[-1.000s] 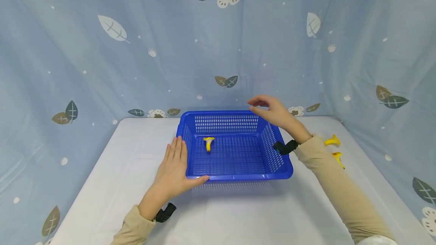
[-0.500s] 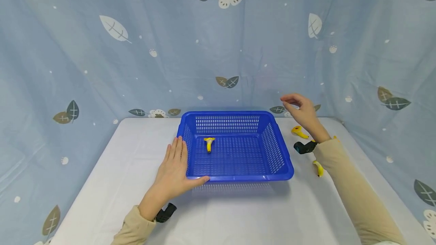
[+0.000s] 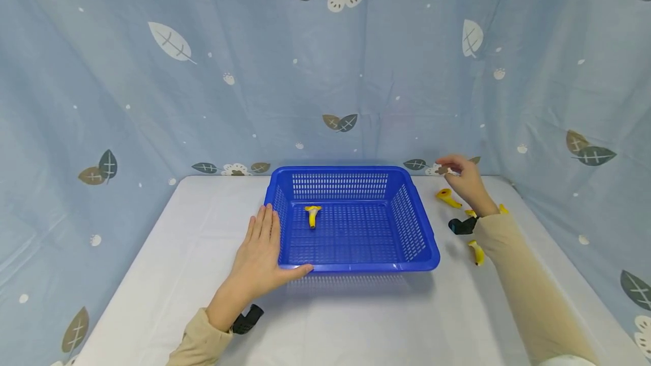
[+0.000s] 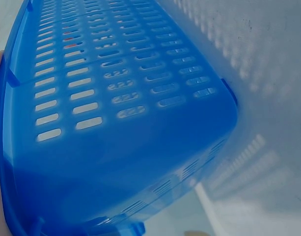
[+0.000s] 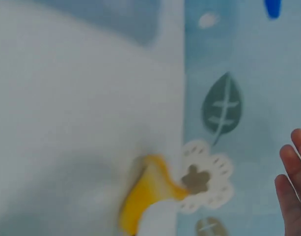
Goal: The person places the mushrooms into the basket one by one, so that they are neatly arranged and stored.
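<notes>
Right hand point(image 3: 468, 182) has moved from above the far right corner of the blue basket point(image 3: 356, 268) out past its right side; left hand point(image 3: 259, 256) hasn't shifted. Hands well apart. Left lies flat on the basket's left rim, fingers straight, thumb along the near rim, not gripping. Right hangs in the air, fingers loosely bent, nothing visible in it. Black wrist device point(image 3: 463, 226) and tan sleeve point(image 3: 513, 275) trail behind it, over the area right of the basket. Yellow banana-shaped pieces: one inside the basket point(image 3: 312, 217), toward its left side; four more right of it: one near its far right corner point(image 3: 448, 197), one partly behind the wrist point(image 3: 470, 213), one peeking past the sleeve point(image 3: 503, 208), one nearer its right front corner point(image 3: 476, 253). White table point(image 3: 356, 326) under the basket, blue patterned curtain point(image 3: 254, 72) behind it. Risks, my judgement: a low wrist or sleeve could knock pieces farther from the basket; a hasty pinch could slip, pieces look small and curved; left palm pressing too hard could slide or tip the basket.
</notes>
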The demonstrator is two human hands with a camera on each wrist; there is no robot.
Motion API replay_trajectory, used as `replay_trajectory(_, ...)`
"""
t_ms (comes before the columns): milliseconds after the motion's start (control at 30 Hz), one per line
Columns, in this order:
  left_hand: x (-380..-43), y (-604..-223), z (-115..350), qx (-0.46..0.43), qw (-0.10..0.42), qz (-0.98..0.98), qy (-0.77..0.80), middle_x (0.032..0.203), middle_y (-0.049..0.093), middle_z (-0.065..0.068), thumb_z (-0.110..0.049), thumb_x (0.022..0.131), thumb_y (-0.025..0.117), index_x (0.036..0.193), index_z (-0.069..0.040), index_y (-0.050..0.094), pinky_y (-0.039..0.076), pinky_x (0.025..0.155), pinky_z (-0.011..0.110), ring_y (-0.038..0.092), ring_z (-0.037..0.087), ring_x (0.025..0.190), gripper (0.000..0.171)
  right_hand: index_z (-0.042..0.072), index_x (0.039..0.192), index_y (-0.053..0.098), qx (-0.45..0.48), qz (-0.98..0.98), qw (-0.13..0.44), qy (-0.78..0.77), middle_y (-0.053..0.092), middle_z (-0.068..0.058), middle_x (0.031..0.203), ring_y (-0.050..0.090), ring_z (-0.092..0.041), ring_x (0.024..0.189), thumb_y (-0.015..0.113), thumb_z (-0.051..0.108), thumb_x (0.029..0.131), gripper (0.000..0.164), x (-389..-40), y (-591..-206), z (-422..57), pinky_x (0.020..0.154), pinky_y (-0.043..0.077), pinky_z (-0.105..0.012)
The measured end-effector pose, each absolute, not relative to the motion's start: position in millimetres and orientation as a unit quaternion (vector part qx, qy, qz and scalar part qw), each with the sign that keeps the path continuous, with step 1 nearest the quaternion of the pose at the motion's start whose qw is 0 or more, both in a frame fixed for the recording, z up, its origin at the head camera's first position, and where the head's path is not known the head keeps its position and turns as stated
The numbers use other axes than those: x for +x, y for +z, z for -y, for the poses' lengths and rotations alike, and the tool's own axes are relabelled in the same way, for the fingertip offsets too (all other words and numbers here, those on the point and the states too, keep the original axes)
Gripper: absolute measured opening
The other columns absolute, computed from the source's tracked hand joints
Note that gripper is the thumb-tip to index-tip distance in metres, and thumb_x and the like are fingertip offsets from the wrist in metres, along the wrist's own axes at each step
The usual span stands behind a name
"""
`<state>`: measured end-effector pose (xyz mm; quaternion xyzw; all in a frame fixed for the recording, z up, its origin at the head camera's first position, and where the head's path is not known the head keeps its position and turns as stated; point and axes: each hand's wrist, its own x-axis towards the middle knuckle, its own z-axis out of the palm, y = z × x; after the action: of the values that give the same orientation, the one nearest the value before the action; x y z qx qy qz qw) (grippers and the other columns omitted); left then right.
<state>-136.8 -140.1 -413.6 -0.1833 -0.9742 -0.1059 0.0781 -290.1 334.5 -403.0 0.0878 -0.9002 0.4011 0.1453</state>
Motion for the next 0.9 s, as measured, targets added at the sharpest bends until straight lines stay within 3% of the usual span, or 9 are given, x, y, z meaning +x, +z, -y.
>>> replay_trajectory(233, -137, -415, 140, -0.186, 0.090, 0.972, -0.110, 0.160, 0.009, 0.031, -0.087, 0.074, 0.051, 0.151, 0.014, 0.019, 0.008, 0.121, 0.052, 0.001, 0.040, 0.150, 0.132, -0.006, 0.134, 0.053, 0.040, 0.937, 0.028, 0.345, 0.043, -0.033, 0.143, 0.040, -0.051, 0.128, 0.044, -0.006, 0.085, 0.050, -295, -427, -354, 0.105, 0.035, -0.065)
replay_trajectory(433, -137, -416, 140, -0.188, 0.100, 0.971, -0.110, 0.159, 0.010, 0.032, -0.088, 0.073, 0.052, 0.151, 0.015, 0.020, 0.009, 0.121, 0.052, 0.005, 0.041, 0.150, 0.132, -0.008, 0.137, 0.048, 0.007, 0.958, -0.043, 0.285, 0.036, -0.037, 0.144, 0.037, -0.055, 0.128, 0.044, -0.004, 0.085, 0.053, -300, -443, -360, 0.104, 0.036, -0.066)
replay_trajectory(600, -136, -417, 141, -0.188, 0.104, 0.971, -0.109, 0.159, 0.011, 0.032, -0.088, 0.073, 0.052, 0.151, 0.015, 0.020, 0.010, 0.121, 0.052, 0.006, 0.042, 0.150, 0.132, -0.009, 0.136, 0.050, -0.011, 0.962, -0.062, 0.267, 0.040, -0.036, 0.140, 0.040, -0.053, 0.123, 0.045, -0.004, 0.087, 0.049, -301, -449, -358, 0.104, 0.037, -0.065)
replay_trajectory(900, -136, -415, 140, -0.188, 0.102, 0.971, -0.111, 0.160, 0.010, 0.032, -0.086, 0.073, 0.054, 0.151, 0.014, 0.020, 0.009, 0.121, 0.051, 0.004, 0.040, 0.150, 0.131, -0.014, 0.121, 0.060, 0.009, 0.969, -0.033, 0.246, 0.051, -0.037, 0.127, 0.050, -0.048, 0.108, 0.052, -0.006, 0.086, 0.037, -301, -451, -358, 0.098, 0.042, -0.061)
